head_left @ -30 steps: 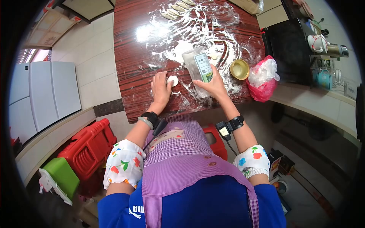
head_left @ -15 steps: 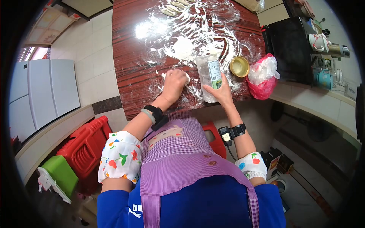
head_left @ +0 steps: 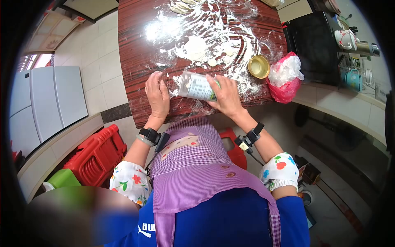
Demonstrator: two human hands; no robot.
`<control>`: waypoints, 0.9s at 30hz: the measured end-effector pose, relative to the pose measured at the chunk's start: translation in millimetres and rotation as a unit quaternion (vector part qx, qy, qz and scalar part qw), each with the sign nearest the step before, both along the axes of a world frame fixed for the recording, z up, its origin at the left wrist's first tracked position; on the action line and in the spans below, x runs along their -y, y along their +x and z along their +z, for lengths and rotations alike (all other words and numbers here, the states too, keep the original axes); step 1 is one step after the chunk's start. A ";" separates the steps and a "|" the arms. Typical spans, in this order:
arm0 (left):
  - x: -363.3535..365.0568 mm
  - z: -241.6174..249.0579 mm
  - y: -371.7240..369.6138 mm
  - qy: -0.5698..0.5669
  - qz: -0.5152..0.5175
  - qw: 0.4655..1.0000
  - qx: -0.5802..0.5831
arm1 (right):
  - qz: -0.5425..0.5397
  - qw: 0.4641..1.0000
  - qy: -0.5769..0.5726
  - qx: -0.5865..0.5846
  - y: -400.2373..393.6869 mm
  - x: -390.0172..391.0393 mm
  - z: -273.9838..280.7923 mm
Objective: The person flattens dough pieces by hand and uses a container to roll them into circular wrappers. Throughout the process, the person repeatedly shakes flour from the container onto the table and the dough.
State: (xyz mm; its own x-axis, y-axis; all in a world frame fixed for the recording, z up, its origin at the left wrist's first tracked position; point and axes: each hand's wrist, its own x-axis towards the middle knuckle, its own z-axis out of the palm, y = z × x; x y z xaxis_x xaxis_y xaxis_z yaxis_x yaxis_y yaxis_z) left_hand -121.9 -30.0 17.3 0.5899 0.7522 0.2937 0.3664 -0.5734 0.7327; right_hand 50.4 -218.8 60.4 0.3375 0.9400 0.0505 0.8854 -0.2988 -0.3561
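Note:
My right hand (head_left: 226,94) is wrapped round a clear plastic jar (head_left: 196,86) with a printed label. The jar lies crosswise near the table's front edge, and its far end points left. Whatever is under it is hidden. To the left of the jar, my left hand (head_left: 157,94) is held over the tabletop with its fingers stretched out and nothing in it. Beyond the jar, a flat white dough round (head_left: 195,48) rests in scattered flour (head_left: 236,41). Small dough pieces (head_left: 212,62) lie close by.
On the dark red table (head_left: 138,53), a gold-coloured tin (head_left: 259,67) stands right of my right hand, beside a pink and white plastic bag (head_left: 284,78). Several folded dumplings (head_left: 181,7) lie at the far side. Red plastic stools (head_left: 96,156) are at lower left.
My right hand has swung the jar from lengthwise to crosswise and leftward. My left hand has moved left from the flour and opened, its curled fingers now stretched out.

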 end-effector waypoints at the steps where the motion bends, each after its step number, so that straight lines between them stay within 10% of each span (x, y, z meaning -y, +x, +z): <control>1: 2.9 2.2 3.2 0.000 0.002 1.000 0.000 | 0.036 0.999 -0.017 0.025 -1.4 1.1 0.7; 7: 42.9 0.7 30.7 0.095 -0.185 0.970 -0.124 | 0.061 0.995 -0.018 0.077 -21.9 -1.7 -11.9; 14: -5.2 -4.9 113.7 0.134 -0.045 0.979 -0.148 | -0.021 0.994 -0.036 0.099 42.2 -58.6 -29.2; 21: 50.6 5.2 5.4 0.100 -0.231 0.949 -0.189 | 0.022 0.992 -0.011 0.120 -40.5 15.0 -22.8; 27: -15.9 -4.9 118.6 0.165 -0.102 0.969 -0.154 | -0.102 0.990 0.013 0.096 56.0 -69.0 -29.1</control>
